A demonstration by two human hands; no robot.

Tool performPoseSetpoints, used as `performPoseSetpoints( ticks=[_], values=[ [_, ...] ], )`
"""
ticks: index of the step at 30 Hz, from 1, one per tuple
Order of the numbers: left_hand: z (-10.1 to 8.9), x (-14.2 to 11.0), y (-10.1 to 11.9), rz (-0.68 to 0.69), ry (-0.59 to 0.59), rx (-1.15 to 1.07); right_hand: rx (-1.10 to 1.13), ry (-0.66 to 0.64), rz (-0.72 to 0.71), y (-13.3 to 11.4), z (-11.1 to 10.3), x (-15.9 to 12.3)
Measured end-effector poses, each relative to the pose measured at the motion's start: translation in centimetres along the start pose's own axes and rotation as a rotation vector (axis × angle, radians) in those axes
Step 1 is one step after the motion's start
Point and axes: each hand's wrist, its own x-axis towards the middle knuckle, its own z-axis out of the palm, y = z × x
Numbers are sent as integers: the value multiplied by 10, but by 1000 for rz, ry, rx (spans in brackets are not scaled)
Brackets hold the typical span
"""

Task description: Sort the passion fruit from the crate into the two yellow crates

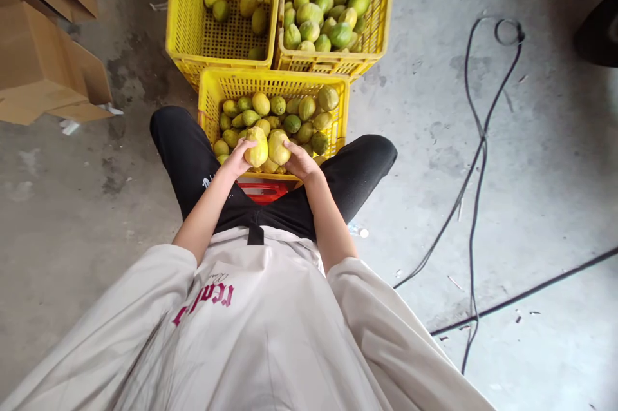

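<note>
Over the near yellow crate (340, 127), I hold two plump yellow fruits that look like papayas, side by side. My left hand (236, 158) is closed on the left papaya (257, 147), its thumb lying on the near side. In my right hand (300, 161) is the right papaya (278, 147), gripped from its outer side. The two fruits touch or nearly touch. Beneath and beyond them, the crate holds many green and yellow papayas (306, 108). The fingers under both fruits are mostly hidden.
Behind stand two more yellow crates: the left crate (183, 24) has several fruits, the right crate (383, 5) many. Cardboard boxes (53, 57) lie at left. Black cable (483, 140) runs over the concrete floor at right. Something red (263, 192) shows between my legs.
</note>
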Motion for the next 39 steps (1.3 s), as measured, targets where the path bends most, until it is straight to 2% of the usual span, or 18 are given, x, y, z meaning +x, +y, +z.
performPoseSetpoints(
  ticks=[7, 11, 16, 21, 24, 28, 36, 39],
  values=[
    [9, -8, -2, -49, -98, 154, -27, 123, 37, 4, 0, -1],
    [9, -4, 1, -63, -63, 72, -6, 111, -19, 2, 7, -7],
    [5, -1, 6, -49, -2, 8, 37, 54, -5, -7, 17, -11],
    [11, -7, 4, 16, 12, 35, 77, -17, -27, -11, 15, -11],
    [14, -10, 6, 22, 60, 25, 64, -33, -31, -6, 11, -8],
    [15, -12, 8, 10, 86, 8, 18, -32, -48, 1, 7, -5],
    [17, -15, -3, -34, 87, 180, -33, 15, -45, 5, 4, -8],
    [20, -15, -2, -51, 95, 149, -22, 42, -31, 5, 6, -7]
  ],
)
